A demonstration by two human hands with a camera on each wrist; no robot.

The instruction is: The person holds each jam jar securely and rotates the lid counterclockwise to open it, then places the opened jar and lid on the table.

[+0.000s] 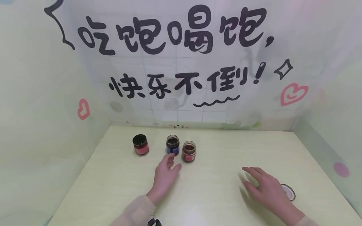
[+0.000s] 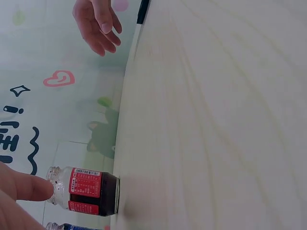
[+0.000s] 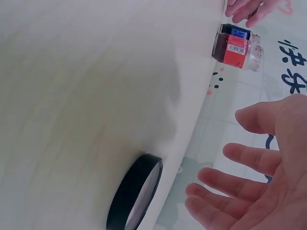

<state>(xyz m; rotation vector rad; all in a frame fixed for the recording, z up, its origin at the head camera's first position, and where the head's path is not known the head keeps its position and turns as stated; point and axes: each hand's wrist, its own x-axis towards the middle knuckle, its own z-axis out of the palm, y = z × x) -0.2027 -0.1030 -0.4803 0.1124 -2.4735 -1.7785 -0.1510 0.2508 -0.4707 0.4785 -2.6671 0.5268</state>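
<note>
Jar uncapping seems in hand; nothing is gripped by left hand (image 1: 164, 178) or right hand (image 1: 267, 190), fingers relaxed. Round black-lidded, red-labelled glass jar (image 1: 140, 145) likely must be grasped next.

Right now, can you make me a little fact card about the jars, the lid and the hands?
Jar count: three
Left jar: closed jar, black cap on, reddish label
Middle jar: blue-label jar, open
Right jar: red-label jar, open
Loose lid: black-rimmed lid, pale inside facing up
Left hand: left hand, near the open jars; touching unclear
Right hand: right hand, near the lid, holding nothing
</note>
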